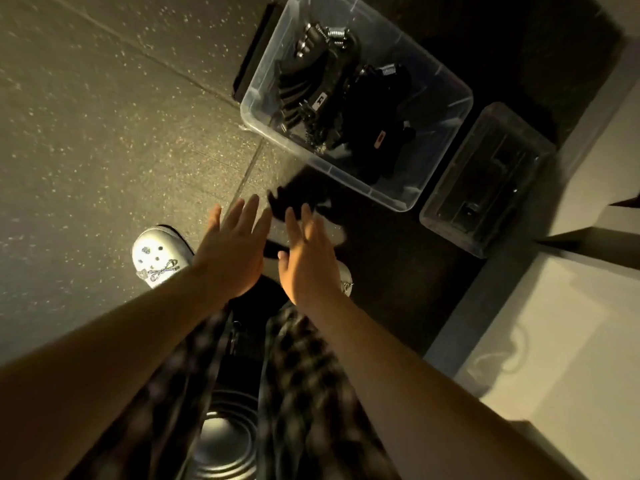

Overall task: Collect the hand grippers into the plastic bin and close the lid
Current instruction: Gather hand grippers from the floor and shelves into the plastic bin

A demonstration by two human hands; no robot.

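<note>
Both hands are reaching out in front of the person, over the floor [104,116]. The left hand [230,251] is spreading its fingers flat and holding nothing. The right hand [310,265] is open too, with straight fingers and nothing in it. Just past the fingertips a dark blurry thing [294,202] is showing, close to the near side of the plastic bin [346,174]. It may be a hand gripper going in, or only a shadow; I cannot tell.

The plastic bin is sitting on the floor, toward the edge where the floor is meeting the white furniture [571,341]. Its top is open. A heap of black hand grippers [329,91] is lying inside. A flat black piece [256,53], likely the lid, is lying right along the bin's far side. A smaller dark box [485,181] is standing just beside the bin.

Here is what might be going wrong. If the dark thing is a gripper, it is looking low and close to the bin's wall, so it could be hitting the rim and bouncing onto the floor or the white shoe [161,258]. The heap is piling up in the middle, so the lid may not be shutting flat. The floor is dark, so a black gripper lying there is easy to miss.
</note>
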